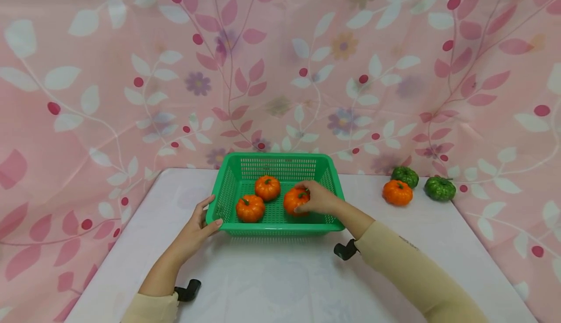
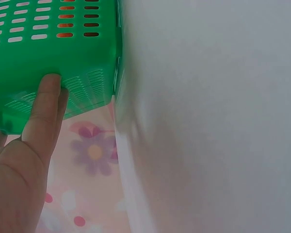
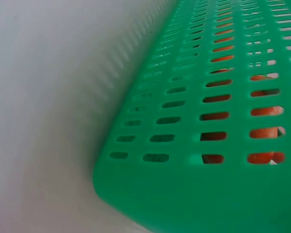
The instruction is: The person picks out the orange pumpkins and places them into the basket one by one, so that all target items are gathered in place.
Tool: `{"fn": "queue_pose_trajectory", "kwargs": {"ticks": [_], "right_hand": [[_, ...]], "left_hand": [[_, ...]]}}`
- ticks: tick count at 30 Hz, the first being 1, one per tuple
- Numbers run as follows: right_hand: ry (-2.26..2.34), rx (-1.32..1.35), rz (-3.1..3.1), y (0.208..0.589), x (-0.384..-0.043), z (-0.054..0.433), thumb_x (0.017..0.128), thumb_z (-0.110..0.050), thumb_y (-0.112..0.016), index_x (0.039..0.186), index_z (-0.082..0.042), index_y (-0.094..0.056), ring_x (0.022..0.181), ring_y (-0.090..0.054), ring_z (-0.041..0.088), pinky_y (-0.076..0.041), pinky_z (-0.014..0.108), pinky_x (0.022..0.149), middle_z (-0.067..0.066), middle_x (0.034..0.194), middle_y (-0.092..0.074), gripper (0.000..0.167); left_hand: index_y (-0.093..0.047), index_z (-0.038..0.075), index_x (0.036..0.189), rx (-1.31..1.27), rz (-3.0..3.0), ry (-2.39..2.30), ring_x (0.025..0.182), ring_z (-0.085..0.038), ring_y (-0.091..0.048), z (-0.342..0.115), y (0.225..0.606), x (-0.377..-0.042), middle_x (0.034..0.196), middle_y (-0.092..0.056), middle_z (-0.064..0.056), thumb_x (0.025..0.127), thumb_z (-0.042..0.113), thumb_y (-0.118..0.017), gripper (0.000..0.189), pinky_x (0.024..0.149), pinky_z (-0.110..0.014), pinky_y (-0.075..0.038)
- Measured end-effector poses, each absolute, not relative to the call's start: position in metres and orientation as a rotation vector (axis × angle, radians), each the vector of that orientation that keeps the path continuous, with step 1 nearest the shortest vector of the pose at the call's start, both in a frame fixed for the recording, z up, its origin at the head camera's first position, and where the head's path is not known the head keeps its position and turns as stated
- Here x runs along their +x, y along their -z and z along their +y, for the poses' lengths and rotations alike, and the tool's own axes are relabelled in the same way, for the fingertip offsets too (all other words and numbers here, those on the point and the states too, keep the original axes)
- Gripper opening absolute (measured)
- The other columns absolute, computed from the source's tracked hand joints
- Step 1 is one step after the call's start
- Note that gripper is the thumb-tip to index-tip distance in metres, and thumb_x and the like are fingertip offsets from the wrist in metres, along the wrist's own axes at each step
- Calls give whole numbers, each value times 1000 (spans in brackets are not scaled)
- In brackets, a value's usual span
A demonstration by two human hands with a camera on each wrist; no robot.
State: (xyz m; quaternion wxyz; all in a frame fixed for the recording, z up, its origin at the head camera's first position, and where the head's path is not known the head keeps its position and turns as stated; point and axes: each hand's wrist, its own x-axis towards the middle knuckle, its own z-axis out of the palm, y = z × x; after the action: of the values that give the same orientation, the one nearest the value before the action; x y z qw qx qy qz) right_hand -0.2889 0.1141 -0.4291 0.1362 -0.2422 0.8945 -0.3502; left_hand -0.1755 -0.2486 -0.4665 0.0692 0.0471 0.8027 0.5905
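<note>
A green plastic basket [image 1: 276, 227] with slotted walls stands on the table. My left hand [image 1: 195, 228] holds its near left corner, thumb at the rim. In the left wrist view, extended fingers [image 2: 47, 104] lie against the basket's outer wall [image 2: 87, 53]. Inside the basket, my right hand [image 1: 322, 199] grips a small orange pumpkin [image 1: 291, 200] between thumb and fingers. Two more orange pumpkins, one farther back [image 1: 267, 188] and one nearer [image 1: 250, 209], sit left of it. The right wrist view shows the basket's slotted wall [image 3: 194, 189], which hides the right hand; orange shows through the slots.
At the table's far right lie another orange pumpkin [image 1: 397, 193] and two green ones, one behind it [image 1: 405, 176] and one to its right [image 1: 440, 188]. A white cloth [image 1: 271, 279] covers the table. A pink floral curtain [image 1: 280, 69] hangs behind its back edge.
</note>
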Motion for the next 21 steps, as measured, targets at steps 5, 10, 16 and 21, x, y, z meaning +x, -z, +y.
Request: {"fn": "queue_pose_trajectory", "kwargs": {"ticks": [5,10,16,21], "right_hand": [[986,-702,2577,434,-293,112,79,-23,-85,137,-5,-56,117,-52,27,-46,45,102,12,133,-56,67],[986,-689,2587,435,-294,111,78,-18,-86,136,-4,-57,117,-53,28,-46,46,102,12,131,-57,66],[964,-691,2595,438,-293,109,77,-14,-87,135,-2,-57,119,-52,29,-46,47,103,14,133,-56,66],[929,-683,2602,438,-292,108,77,-16,-88,135,-2,-57,121,-51,30,-45,47,105,15,133,-55,67]], "left_hand": [[-7,23,161,147,2414,-1782,129,-36,-49,-249,467,-175,157,-27,-26,102,24,-61,80,101,-40,-49],[-7,23,161,153,2413,-1793,129,-36,-49,-249,467,-175,156,-27,-26,102,23,-60,79,101,-40,-50],[-7,23,161,156,2414,-1792,128,-36,-50,-249,468,-176,156,-28,-26,102,23,-60,79,100,-38,-50],[-8,22,161,163,2412,-1799,127,-35,-50,-249,468,-176,154,-30,-27,102,22,-61,79,99,-37,-50]]}}
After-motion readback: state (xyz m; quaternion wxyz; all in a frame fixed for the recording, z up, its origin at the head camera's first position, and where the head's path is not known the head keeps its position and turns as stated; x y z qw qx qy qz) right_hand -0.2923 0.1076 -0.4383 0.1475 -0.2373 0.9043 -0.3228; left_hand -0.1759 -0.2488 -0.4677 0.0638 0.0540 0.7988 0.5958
